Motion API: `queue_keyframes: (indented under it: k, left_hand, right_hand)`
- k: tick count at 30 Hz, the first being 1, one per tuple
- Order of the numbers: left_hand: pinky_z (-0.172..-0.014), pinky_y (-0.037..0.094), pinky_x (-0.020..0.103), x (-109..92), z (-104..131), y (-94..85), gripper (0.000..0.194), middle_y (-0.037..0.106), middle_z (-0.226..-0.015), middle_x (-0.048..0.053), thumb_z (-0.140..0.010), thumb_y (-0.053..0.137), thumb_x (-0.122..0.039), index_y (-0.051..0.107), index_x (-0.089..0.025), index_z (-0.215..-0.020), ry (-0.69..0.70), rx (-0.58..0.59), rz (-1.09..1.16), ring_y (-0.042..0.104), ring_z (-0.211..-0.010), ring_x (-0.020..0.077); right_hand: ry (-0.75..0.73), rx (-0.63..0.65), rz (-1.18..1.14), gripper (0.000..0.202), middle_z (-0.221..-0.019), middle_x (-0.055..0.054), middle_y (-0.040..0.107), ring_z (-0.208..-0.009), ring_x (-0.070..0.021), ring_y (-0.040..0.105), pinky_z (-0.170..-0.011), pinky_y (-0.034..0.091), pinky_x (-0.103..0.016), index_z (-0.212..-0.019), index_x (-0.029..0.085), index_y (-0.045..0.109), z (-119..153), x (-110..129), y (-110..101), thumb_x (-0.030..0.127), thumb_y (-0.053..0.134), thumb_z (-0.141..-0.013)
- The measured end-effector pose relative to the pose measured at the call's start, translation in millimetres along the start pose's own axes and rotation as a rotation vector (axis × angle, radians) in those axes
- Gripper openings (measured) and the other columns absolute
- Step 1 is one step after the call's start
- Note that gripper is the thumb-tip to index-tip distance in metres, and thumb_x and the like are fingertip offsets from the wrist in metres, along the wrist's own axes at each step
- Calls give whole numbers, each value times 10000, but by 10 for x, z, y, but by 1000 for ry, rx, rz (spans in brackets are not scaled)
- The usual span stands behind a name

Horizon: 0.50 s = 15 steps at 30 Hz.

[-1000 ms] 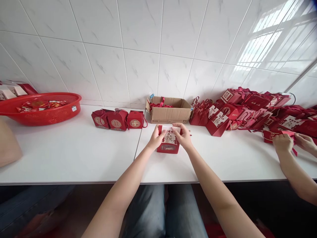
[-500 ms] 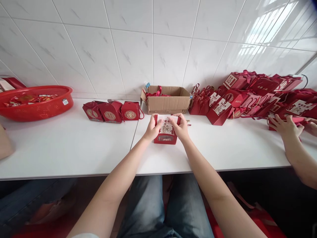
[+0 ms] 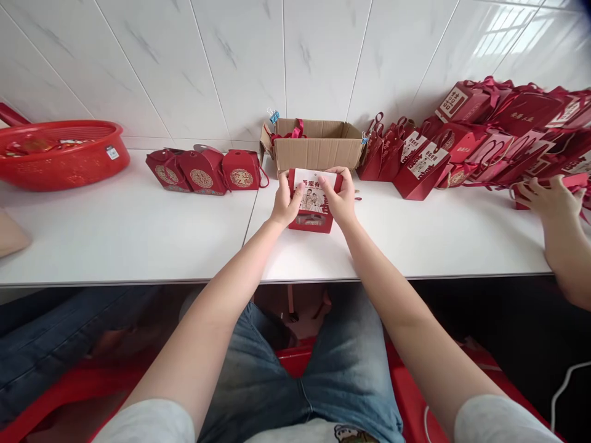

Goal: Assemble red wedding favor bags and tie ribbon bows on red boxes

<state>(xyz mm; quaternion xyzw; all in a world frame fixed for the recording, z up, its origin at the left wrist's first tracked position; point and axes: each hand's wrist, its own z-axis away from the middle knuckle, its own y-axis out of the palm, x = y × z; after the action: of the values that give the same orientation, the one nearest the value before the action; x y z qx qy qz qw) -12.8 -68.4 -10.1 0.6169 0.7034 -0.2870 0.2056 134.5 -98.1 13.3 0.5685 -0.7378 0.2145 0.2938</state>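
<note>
A red gift box point(image 3: 310, 223) stands in front of me on the white table, with a white printed card point(image 3: 314, 195) against its upper front and a small clear window below. My left hand point(image 3: 287, 200) grips the box's left side, its thumb pressing on the card. On the opposite side my right hand point(image 3: 341, 195) holds the box the same way, thumb on the card. The fingers behind the box are mostly hidden. Just behind it sits an open cardboard box point(image 3: 318, 154) with red ribbon inside.
Three small red boxes point(image 3: 202, 172) stand in a row to the left. Farther left is a red plastic basin point(image 3: 69, 166). Red gift boxes point(image 3: 517, 117) are piled at the right, by a co-worker's hand point(image 3: 551, 197). The table's front edge point(image 3: 305, 281) runs below my forearms.
The view has tilted down, so the table appears higher and more of my legs shows. Both hands keep their hold on the gift box. One of the co-worker's hands is less visible.
</note>
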Motion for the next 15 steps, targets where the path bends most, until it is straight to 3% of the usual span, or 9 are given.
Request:
queue_keyframes:
  k: [6,10,15]
  left_hand:
    - [-851,485,372,48,68,-15,428,625,-1049,90,-869,481,-584,417,-227,-1095,-8,21,22,627,-985,226]
    - [-885,479,388,77,89,-33,452,631,-1061,90,-855,488,-605,427,-226,-1094,-33,38,51,624,-1028,240]
    - [-900,477,405,101,82,-123,468,639,-1088,108,-869,469,-593,431,-217,-1145,-4,99,-64,629,-1029,252]
  right_hand:
    - [113,53,-50,372,-853,-12,582,-824,-175,604,-785,526,-358,-952,238,475,76,-110,-12,537,625,-790]
    - [124,93,-134,402,-931,-34,620,-883,-194,621,-838,532,-392,-959,235,497,117,-164,-9,540,661,-754]
    - [174,86,-165,388,-956,-41,631,-891,-192,627,-843,547,-398,-981,230,505,135,-168,25,528,641,-773]
